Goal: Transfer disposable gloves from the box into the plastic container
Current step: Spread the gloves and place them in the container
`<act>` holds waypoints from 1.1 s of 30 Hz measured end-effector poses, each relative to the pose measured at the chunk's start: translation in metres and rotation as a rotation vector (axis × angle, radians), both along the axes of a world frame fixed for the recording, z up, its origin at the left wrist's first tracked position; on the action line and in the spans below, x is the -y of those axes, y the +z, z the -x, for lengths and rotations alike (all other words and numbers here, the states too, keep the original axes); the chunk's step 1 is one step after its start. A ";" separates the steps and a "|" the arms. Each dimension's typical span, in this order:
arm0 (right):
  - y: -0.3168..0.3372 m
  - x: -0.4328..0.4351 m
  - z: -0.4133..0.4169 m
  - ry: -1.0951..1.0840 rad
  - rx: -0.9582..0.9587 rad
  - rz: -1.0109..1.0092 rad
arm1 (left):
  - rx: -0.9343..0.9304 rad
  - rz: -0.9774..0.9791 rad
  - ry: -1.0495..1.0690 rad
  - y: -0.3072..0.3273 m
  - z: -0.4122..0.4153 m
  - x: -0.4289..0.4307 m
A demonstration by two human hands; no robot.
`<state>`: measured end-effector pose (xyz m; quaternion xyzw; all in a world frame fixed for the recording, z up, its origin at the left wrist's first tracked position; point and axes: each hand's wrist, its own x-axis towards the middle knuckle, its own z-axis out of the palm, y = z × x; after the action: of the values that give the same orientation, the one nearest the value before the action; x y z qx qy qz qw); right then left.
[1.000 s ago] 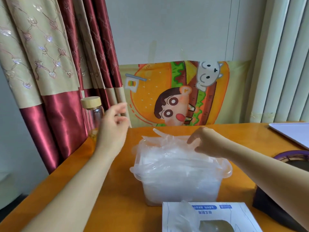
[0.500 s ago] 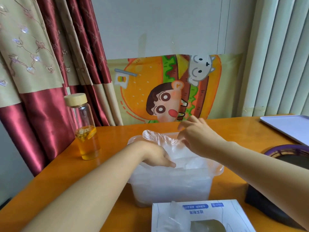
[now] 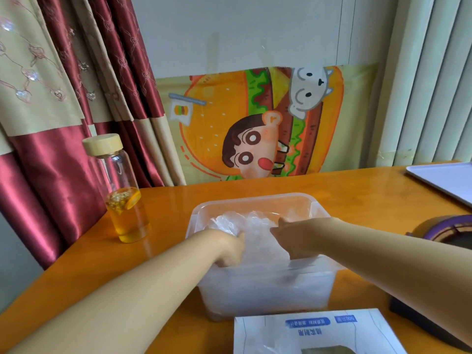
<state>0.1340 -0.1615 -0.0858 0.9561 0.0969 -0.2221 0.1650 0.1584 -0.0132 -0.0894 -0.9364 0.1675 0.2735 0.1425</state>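
Observation:
A clear plastic container (image 3: 255, 200) stands in the middle of the orange table, holding a pile of thin transparent disposable gloves (image 3: 258, 238). Both hands are down inside it. My left hand (image 3: 227, 247) presses on the left part of the pile, its fingers hidden below the rim. My right hand (image 3: 291, 238) presses on the right part, fingers pointing down into the plastic. The white glove box (image 3: 319, 333) lies at the near edge of the table, in front of the container, with its opening partly cut off by the frame.
A glass bottle (image 3: 122, 200) with a wooden lid and yellow liquid stands left of the container. A white tray (image 3: 447, 182) lies at the far right, a dark purple-rimmed object (image 3: 449, 226) at the right edge. A cartoon poster (image 3: 255, 123) leans on the wall behind.
My left hand came down from beside the bottle into the container. Both hands have pushed the gloves below the rim, so the pile no longer bulges over it.

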 end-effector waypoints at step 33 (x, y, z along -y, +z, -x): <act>0.017 0.015 0.159 0.244 0.047 -0.458 | 0.256 0.743 -0.297 0.022 0.169 -0.036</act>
<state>-0.0253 -0.1768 -0.0686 0.9547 0.2552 -0.1506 -0.0278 -0.0104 0.0227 -0.0671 -0.9163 0.3688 0.0523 -0.1472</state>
